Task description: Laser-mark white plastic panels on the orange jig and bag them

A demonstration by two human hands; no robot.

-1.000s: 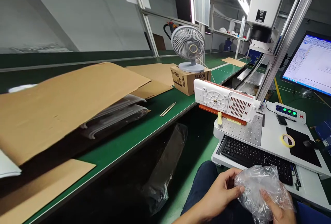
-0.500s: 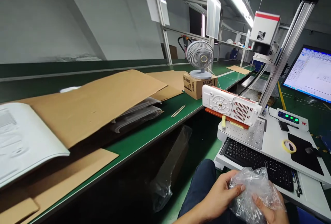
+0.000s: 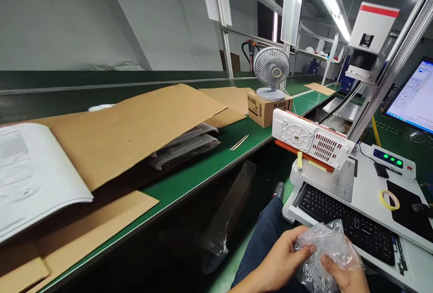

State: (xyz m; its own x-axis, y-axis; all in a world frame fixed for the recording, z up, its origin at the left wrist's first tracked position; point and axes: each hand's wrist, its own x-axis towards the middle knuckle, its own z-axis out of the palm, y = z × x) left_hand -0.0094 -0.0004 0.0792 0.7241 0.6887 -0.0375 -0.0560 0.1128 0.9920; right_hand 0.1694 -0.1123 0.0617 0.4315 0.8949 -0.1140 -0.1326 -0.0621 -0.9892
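Note:
A crumpled clear plastic bag (image 3: 326,248) is held low at the right of the view, in front of the keyboard. My left hand (image 3: 287,257) grips its left side, with the thumb pressed on top. My right hand (image 3: 347,272) holds its right side, thumb also on the plastic and the other fingers mostly hidden behind it. Beyond the bag is a black keyboard (image 3: 348,221) on a pull-out shelf. A white and orange slotted panel (image 3: 311,137) stands tilted over the perforated metal plate (image 3: 329,178).
Cardboard sheets (image 3: 135,130) and a paper booklet (image 3: 30,171) lie on the green bench at left. A fan (image 3: 272,68) stands on a box (image 3: 267,110). At right are yellow tape (image 3: 389,200), a monitor (image 3: 412,97) and the marking machine head (image 3: 372,31). Another plastic bag (image 3: 230,216) hangs below the bench.
The view has turned slightly, so the machine and monitor appear farther right. Both hands keep hold of the bag, which has shifted a little left in view and changed its folds.

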